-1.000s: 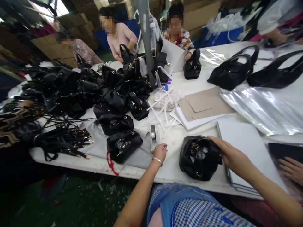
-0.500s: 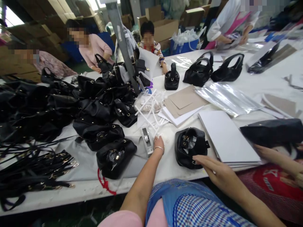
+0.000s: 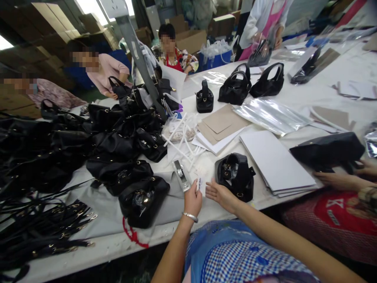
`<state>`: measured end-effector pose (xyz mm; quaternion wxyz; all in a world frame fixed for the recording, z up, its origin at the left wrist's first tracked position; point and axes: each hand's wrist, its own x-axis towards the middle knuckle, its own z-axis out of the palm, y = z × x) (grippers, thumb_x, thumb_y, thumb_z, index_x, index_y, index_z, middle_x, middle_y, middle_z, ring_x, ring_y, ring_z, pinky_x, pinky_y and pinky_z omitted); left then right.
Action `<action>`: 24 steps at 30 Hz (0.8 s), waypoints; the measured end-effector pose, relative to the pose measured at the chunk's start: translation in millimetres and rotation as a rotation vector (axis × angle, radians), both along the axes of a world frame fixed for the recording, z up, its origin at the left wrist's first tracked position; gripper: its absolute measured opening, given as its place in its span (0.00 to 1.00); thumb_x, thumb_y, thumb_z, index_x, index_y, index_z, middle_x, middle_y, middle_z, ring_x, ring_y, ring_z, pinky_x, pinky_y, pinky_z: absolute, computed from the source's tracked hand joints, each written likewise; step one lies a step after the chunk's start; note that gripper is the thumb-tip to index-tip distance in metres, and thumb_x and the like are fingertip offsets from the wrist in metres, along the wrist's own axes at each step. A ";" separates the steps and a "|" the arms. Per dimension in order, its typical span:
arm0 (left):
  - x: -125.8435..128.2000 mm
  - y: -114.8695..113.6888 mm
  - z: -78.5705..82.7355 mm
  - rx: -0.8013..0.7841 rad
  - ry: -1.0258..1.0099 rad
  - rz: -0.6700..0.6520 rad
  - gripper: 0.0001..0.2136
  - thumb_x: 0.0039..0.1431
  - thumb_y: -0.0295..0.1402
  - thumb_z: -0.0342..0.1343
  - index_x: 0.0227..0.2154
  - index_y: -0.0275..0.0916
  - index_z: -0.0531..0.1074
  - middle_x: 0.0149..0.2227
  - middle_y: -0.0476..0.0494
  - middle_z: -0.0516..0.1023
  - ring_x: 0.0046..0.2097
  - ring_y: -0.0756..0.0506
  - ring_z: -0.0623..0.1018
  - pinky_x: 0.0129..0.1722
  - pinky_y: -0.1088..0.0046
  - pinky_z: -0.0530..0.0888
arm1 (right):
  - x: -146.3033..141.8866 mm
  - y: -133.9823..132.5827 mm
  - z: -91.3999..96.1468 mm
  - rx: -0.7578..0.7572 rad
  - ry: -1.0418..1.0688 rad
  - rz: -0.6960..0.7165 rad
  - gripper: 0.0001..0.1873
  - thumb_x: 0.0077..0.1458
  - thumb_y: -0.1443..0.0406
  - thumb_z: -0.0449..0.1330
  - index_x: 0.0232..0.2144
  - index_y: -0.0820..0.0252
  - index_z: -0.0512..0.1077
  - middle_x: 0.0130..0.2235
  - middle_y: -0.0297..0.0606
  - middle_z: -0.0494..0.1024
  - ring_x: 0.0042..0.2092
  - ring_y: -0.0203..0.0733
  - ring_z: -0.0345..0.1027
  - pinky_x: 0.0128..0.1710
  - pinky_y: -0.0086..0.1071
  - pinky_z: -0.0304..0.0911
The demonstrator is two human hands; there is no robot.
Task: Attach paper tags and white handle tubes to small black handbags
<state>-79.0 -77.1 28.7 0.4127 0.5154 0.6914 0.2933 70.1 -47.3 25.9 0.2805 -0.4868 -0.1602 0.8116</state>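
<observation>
Here the left hand (image 3: 193,200) half hides a small label (image 3: 199,184).

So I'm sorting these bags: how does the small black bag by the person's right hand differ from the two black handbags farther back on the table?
The small black bag lies tipped over with its open mouth showing; the two black handbags stand upright. It shows no raised handle; theirs arch up. It lies close to the right hand; they stand far across the table. All are glossy black.

Small tag (image 3: 199,184) between both hands, on the surface (image 3: 324,94). Tape dispenser (image 3: 182,175) just left; handbag (image 3: 235,177) right; paper stack (image 3: 273,161) further right; bag pile (image 3: 112,133) behind left.
</observation>
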 end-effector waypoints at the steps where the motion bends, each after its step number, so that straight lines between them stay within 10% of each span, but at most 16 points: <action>1: 3.2 -11.0 3.9 0.000 -0.062 0.008 0.24 0.56 0.25 0.46 0.57 0.32 0.62 0.54 0.36 0.72 0.53 0.42 0.73 0.54 0.67 0.68 | -2.0 1.7 -0.8 -0.016 0.046 -0.012 0.26 0.58 0.49 0.53 0.43 0.67 0.71 0.46 0.52 0.75 0.47 0.45 0.71 0.51 0.39 0.63; 10: 27.7 -72.3 16.2 -0.300 -0.587 -0.120 0.19 0.58 0.37 0.50 0.52 0.37 0.68 0.49 0.38 0.76 0.47 0.41 0.76 0.46 0.64 0.74 | 18.1 -18.5 1.5 0.146 -0.129 -0.196 0.18 0.44 0.55 0.67 0.33 0.63 0.76 0.27 0.34 0.73 0.30 0.36 0.67 0.30 0.28 0.61; 16: 28.1 -40.8 29.3 -0.129 -0.270 -0.070 0.22 0.58 0.40 0.52 0.55 0.40 0.64 0.46 0.38 0.75 0.38 0.47 0.76 0.30 0.76 0.73 | 53.5 -25.3 28.7 0.396 -0.346 0.140 0.18 0.54 0.53 0.56 0.31 0.63 0.75 0.20 0.27 0.64 0.18 0.29 0.51 0.19 0.25 0.48; 21: 53.2 -15.2 35.2 -0.117 -0.437 -0.406 0.21 0.58 0.39 0.53 0.54 0.40 0.66 0.30 0.47 0.75 0.27 0.52 0.71 0.27 0.79 0.70 | 77.4 -23.1 67.9 0.715 -0.531 0.429 0.17 0.58 0.60 0.53 0.22 0.61 0.72 0.19 0.28 0.66 0.22 0.31 0.57 0.23 0.25 0.52; 24: 65.2 -13.4 26.9 -0.137 -0.495 -0.387 0.16 0.59 0.41 0.50 0.42 0.36 0.75 0.28 0.46 0.75 0.26 0.52 0.70 0.26 0.79 0.69 | 92.6 -30.0 80.8 0.876 -0.762 0.415 0.16 0.60 0.61 0.52 0.24 0.59 0.73 0.25 0.31 0.73 0.28 0.35 0.65 0.30 0.27 0.57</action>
